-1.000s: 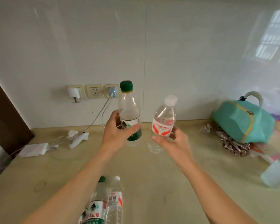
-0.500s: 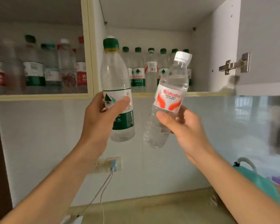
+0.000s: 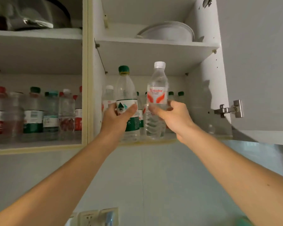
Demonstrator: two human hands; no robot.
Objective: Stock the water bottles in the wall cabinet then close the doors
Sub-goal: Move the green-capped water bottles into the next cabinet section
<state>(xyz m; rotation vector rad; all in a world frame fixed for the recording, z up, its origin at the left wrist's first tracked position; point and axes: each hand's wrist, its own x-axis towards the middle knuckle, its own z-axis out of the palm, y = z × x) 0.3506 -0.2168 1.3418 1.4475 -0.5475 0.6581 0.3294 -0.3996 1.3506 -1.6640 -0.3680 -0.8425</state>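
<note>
Bottles are up at the mouth of the wall cabinet's right-hand compartment: a green-capped bottle (image 3: 127,101) with a green and white label, and a white-capped bottle (image 3: 157,101) with a red and white label, both upright and side by side, just apart. The left hand (image 3: 117,119) grips the green-capped one around its label, thumb across the front. The right hand (image 3: 173,118) grips the white-capped one at mid-body, fingers wrapped round it. Both bottle bases sit level with the front edge of the lower shelf (image 3: 194,137); whether they rest on it cannot be told. Behind them stands a row of stocked bottles (image 3: 176,97) with green caps. The left compartment holds more bottles (image 3: 33,113) with red, green and white caps. Above, a white bowl (image 3: 167,32) sits on the upper shelf. The cabinet door (image 3: 260,67) on the right stands open, its metal hinge (image 3: 229,109) showing
</note>
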